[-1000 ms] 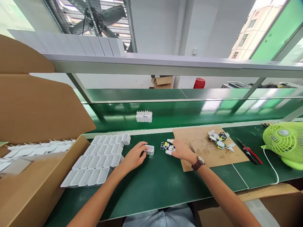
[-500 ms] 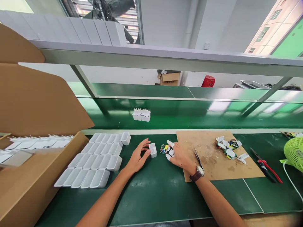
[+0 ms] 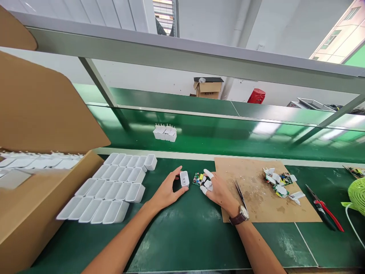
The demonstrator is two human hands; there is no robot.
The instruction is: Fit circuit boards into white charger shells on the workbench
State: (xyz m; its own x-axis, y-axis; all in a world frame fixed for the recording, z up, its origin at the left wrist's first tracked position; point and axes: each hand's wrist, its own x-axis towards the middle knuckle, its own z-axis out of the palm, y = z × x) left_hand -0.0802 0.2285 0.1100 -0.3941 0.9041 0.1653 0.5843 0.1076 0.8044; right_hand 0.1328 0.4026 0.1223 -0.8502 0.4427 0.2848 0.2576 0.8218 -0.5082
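Observation:
A small white rectangular housing (image 3: 184, 179) with slots in its end stands on the green table, between the spread thumb and fingers of my left hand (image 3: 168, 190). My left fingertips are at its far left side and the thumb is at its near edge. My right hand (image 3: 221, 192), with white covers on two fingertips and a watch on the wrist, is closed round a circuit board (image 3: 199, 179) with white parts at its right end. The board's colourful components face up, just right of the housing. Tweezers (image 3: 241, 194) lie beside my right wrist.
Rows of white open housings (image 3: 101, 194) stand left, beside a cardboard box (image 3: 54, 190). On a brown sheet (image 3: 245, 171) lie more board assemblies (image 3: 281, 182). Red-handled pliers (image 3: 325, 209) and a green fan (image 3: 357, 194) are right. White units (image 3: 165, 133) sit behind.
My left hand has moved round the white housing, its thumb now at the near edge. The camera view has tilted and shifted slightly. My right hand keeps its hold on the board.

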